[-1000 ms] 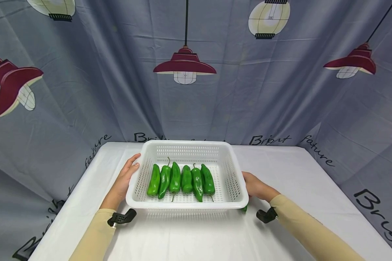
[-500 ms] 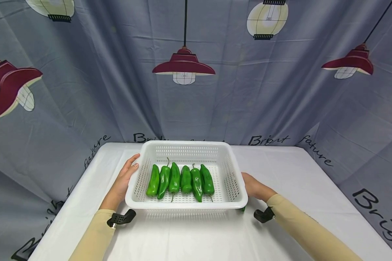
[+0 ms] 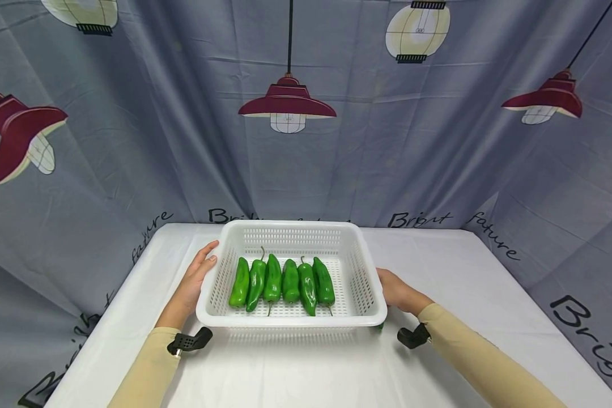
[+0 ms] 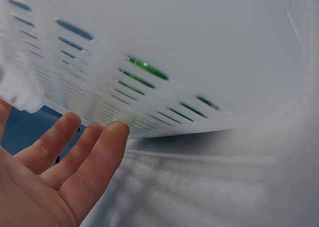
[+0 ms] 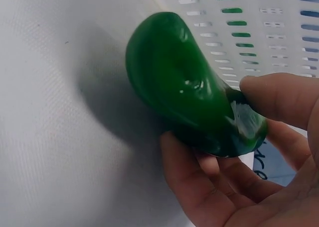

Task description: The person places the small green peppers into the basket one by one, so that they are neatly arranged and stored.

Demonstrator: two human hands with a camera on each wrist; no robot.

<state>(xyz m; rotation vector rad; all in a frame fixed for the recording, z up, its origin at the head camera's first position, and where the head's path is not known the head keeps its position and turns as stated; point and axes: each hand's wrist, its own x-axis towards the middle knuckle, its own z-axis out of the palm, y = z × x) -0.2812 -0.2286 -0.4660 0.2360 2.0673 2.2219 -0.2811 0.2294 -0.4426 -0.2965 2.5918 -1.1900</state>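
Observation:
A white plastic basket stands on the white-covered table, holding several green peppers in a row. My left hand rests against its left side; in the left wrist view the fairly straight fingers reach to the slotted wall, and the thumb cannot be made out. Beside the right wall, my right hand grips another green pepper between thumb and fingers. That pepper is curved and glossy, close to the cloth in the right wrist view. From the head view the basket and hand hide almost all of it.
White cloth covers the table. A grey-blue curtain printed with lamps and lettering hangs behind and at both sides. Black wrist cameras sit on both wrists, over beige sleeves.
Hardly anything differs. My right hand has shifted slightly left, nearer the basket, with less of the held green pepper showing. The left hand and basket have stayed put.

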